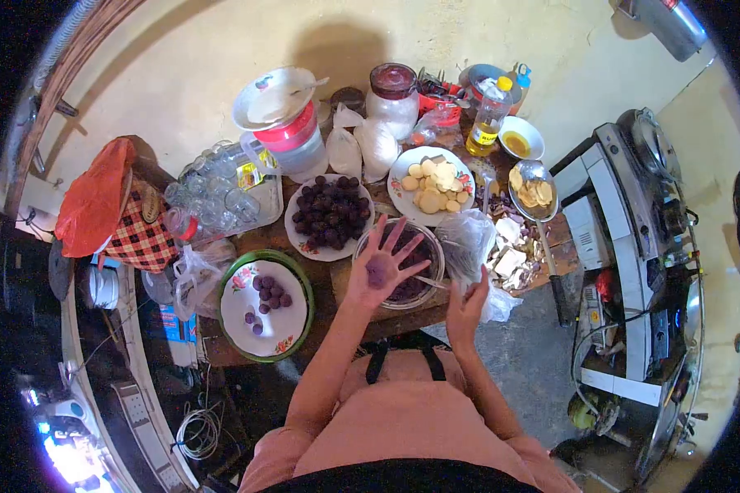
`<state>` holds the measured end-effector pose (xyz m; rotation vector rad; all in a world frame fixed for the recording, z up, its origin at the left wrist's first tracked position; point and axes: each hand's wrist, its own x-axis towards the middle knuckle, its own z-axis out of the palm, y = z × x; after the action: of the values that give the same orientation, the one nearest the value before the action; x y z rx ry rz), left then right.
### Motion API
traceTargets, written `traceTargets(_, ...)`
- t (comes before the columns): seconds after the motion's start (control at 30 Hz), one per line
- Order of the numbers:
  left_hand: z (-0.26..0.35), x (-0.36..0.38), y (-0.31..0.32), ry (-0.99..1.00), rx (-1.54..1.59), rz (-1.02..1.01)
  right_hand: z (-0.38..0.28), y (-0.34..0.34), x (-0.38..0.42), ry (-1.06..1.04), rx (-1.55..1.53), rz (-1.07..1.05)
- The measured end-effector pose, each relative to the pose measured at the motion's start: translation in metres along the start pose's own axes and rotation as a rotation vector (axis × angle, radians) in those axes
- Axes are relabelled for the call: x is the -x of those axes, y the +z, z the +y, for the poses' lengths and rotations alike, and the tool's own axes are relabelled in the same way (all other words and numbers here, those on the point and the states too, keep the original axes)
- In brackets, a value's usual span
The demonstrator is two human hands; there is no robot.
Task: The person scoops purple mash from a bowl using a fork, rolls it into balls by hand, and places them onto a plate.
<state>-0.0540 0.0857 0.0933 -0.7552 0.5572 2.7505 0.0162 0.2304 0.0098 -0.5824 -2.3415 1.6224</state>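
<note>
My left hand (pixel 386 267) is held palm up with its fingers spread, over the left part of a glass bowl (pixel 437 289) of dark purple mixture. A flattened purple lump (pixel 376 273) lies on its palm. Close to the bowl's right rim, my right hand (pixel 467 302) has its fingers together around the end of a light-coloured utensil (pixel 432 283) that reaches into the bowl. Left of the bowl, a green-rimmed plate (pixel 242 316) bears several small purple balls (pixel 273 293). Behind it, another plate (pixel 302 245) is piled with dark balls (pixel 331 212).
Behind the bowl stands a plate of pale round slices (pixel 432 187). Clear plastic bags (pixel 466 238) touch the bowl's right side. An oil bottle (pixel 487 123), a ladle of fried chips (pixel 534 194) and jars (pixel 392 103) stand farther back. Glasses (pixel 214 193) fill a tray at left.
</note>
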Motion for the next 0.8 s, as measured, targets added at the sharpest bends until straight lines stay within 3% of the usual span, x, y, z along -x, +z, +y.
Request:
traceTargets(0.1,-0.003,-0.007,-0.016,0.028,-0.051,-0.089,-0.032,0.002,0.0,-0.249,-0.006,0.047)
traceTargets(0.27,-0.003,-0.042,-0.088,-0.006,-0.04,-0.517,-0.044,0.018,-0.015,-0.302,-0.093,-0.044)
traceTargets(0.37,-0.002,-0.035,-0.077,-0.029,-0.017,-0.232,-0.049,0.019,-0.022,-0.252,-0.123,-0.107)
traceTargets(0.47,0.008,-0.037,-0.081,-0.157,-0.001,-0.627,-0.042,0.021,-0.031,-0.227,-0.158,-0.143)
traceTargets(0.57,0.005,-0.009,-0.036,-0.144,-0.038,-0.195,-0.053,0.022,-0.033,-0.265,-0.164,-0.183)
traceTargets(0.6,0.004,-0.013,-0.039,-0.146,0.0,-0.247,-0.059,0.023,-0.031,-0.288,-0.157,-0.197)
traceTargets(0.7,0.0,-0.024,-0.049,-0.155,0.07,-0.384,-0.065,0.025,-0.03,-0.616,0.107,-0.315)
traceTargets(0.8,0.0,-0.025,-0.047,-0.153,0.01,-0.45,-0.065,0.037,-0.021,-0.579,0.095,-0.309)
